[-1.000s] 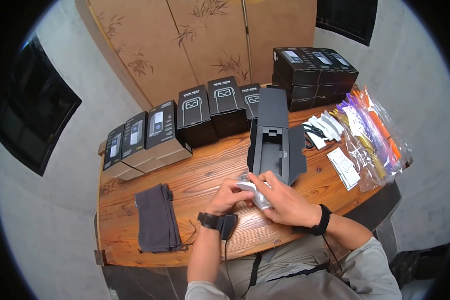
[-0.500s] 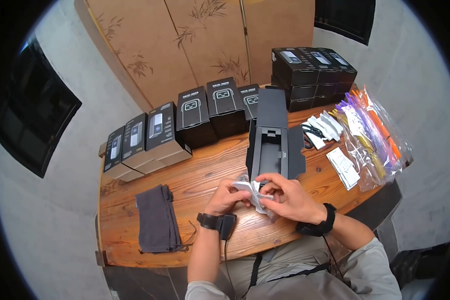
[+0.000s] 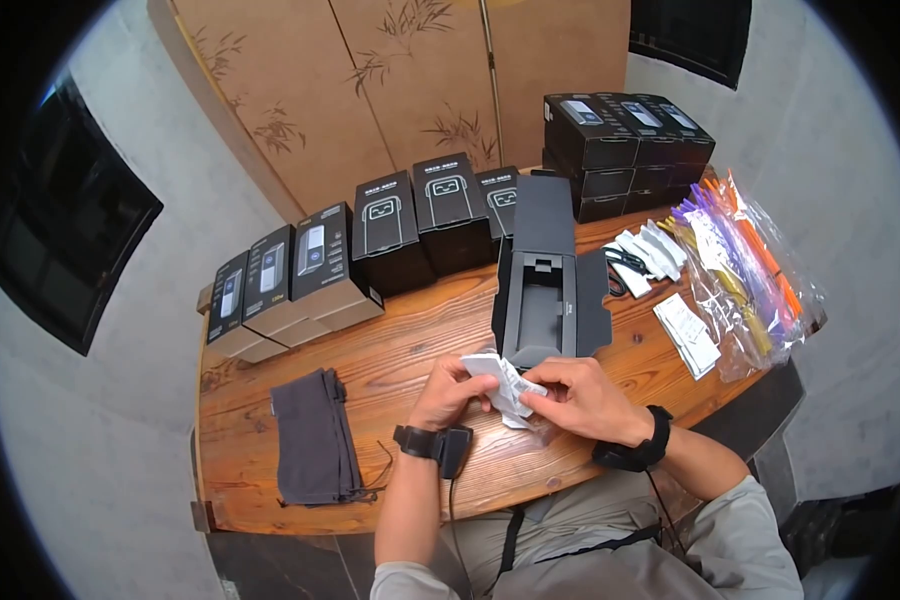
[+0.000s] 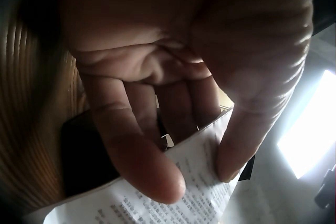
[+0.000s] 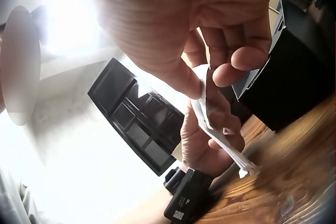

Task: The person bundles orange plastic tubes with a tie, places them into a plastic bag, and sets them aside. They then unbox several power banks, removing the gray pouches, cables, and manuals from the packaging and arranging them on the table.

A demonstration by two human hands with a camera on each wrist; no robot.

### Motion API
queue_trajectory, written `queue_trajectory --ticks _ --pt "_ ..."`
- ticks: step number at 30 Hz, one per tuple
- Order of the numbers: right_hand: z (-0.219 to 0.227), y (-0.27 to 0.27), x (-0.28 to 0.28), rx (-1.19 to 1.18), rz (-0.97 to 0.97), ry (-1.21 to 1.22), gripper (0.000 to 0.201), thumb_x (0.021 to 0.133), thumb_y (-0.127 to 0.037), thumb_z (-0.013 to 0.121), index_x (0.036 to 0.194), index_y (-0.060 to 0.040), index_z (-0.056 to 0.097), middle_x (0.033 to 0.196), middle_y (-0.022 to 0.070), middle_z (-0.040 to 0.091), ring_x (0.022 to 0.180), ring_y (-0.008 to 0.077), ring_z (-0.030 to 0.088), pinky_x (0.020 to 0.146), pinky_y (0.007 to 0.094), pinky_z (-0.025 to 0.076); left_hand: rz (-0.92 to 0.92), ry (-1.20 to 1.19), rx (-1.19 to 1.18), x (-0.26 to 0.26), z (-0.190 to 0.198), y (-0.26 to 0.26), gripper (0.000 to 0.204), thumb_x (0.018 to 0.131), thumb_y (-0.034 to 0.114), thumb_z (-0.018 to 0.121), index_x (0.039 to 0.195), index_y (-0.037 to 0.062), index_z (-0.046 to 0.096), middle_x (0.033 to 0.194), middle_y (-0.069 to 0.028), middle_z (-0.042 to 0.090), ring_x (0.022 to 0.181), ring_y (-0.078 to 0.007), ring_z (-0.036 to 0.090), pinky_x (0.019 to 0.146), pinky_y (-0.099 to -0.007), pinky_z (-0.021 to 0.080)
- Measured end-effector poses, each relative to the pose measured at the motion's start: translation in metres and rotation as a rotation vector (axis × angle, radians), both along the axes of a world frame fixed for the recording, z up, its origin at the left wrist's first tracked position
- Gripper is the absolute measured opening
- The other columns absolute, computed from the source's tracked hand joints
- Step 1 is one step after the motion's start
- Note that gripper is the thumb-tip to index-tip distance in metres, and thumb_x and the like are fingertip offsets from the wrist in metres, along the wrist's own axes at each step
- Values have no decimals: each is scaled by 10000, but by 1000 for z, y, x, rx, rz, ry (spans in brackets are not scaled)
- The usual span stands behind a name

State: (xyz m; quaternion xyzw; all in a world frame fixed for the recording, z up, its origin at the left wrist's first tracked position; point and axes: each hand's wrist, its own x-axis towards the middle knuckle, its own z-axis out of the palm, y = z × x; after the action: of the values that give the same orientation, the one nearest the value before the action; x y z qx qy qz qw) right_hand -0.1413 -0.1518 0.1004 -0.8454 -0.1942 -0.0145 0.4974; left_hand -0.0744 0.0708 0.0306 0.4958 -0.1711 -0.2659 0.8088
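A folded printed leaflet [image 3: 508, 388] is between both hands, just in front of an open black box [image 3: 546, 220] on the wooden table. My left hand [image 3: 445, 395] pinches its left side. In the left wrist view, thumb and fingers grip the leaflet [image 4: 173, 198], and rows of small print show on it. My right hand [image 3: 592, 405] pinches the other side between thumb and fingers. Seen edge-on in the right wrist view, the leaflet [image 5: 220, 137] shows several thin layers. A bit of clear plastic [image 3: 542, 432] shows under the right fingers.
A dark grey drawstring pouch [image 3: 312, 440] lies at the left. Black boxes [image 3: 385, 225] line the back, with a stack of boxes [image 3: 630, 150] at back right. White packets [image 3: 655, 252], folded papers [image 3: 686, 338] and a clear bag of colourful sticks [image 3: 745, 280] lie at the right.
The right fingers have shifted from lying over the bundle to pinching the leaflet's right side. The leaflet shows more fully and looks more spread. The left hand has barely moved.
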Motion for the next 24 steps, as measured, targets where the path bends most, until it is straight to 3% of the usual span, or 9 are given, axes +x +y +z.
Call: queue_trajectory --ticks 4,7,10,13,16,19,24 --pt "3 -1 -1 39 -38 -14 168 877 -123 691 964 21 700 786 87 656 625 106 573 562 262 455 8 3 -11 1 -2 0 131 852 80 726 928 -27 715 844 -91 705 677 -113 650 528 -205 529" --pt "11 -2 -3 124 -98 126 176 912 -126 670 973 39 684 789 48 653 672 60 564 577 238 455 40 33 -27 -1 0 -2 154 861 78 718 964 -35 701 835 -94 703 643 -104 648 494 -192 520" --pt "0 -4 -1 267 -165 62 175 915 -137 663 976 26 682 710 28 625 599 24 526 516 216 407 56 48 -48 -1 1 -3 185 870 77 709 1009 -44 683 830 -99 701 605 -101 644 463 -186 513" --pt "1 -5 -3 430 -139 96 163 912 -131 668 974 20 679 738 22 638 607 23 525 525 201 409 57 47 -64 0 3 -4 198 878 72 697 1029 -53 670 834 -110 701 585 -104 642 450 -190 512" --pt "13 -6 -10 360 -48 304 155 936 -117 647 949 37 659 913 37 660 803 55 584 700 209 465 56 44 -83 2 -2 -4 194 886 64 683 1033 -58 651 842 -119 696 593 -112 647 448 -197 516" --pt "5 -1 -12 202 -6 96 142 916 -105 661 930 36 659 924 63 666 791 68 592 698 214 471 49 38 -88 3 -3 -4 209 887 65 674 1048 -57 620 855 -125 686 626 -129 658 450 -207 524" --pt "-4 6 -14 91 -44 -26 138 863 -88 703 911 33 658 915 105 668 655 126 615 568 274 490 28 39 -112 0 4 -2 283 868 103 684 1080 -48 574 874 -137 669 691 -172 675 470 -236 547"
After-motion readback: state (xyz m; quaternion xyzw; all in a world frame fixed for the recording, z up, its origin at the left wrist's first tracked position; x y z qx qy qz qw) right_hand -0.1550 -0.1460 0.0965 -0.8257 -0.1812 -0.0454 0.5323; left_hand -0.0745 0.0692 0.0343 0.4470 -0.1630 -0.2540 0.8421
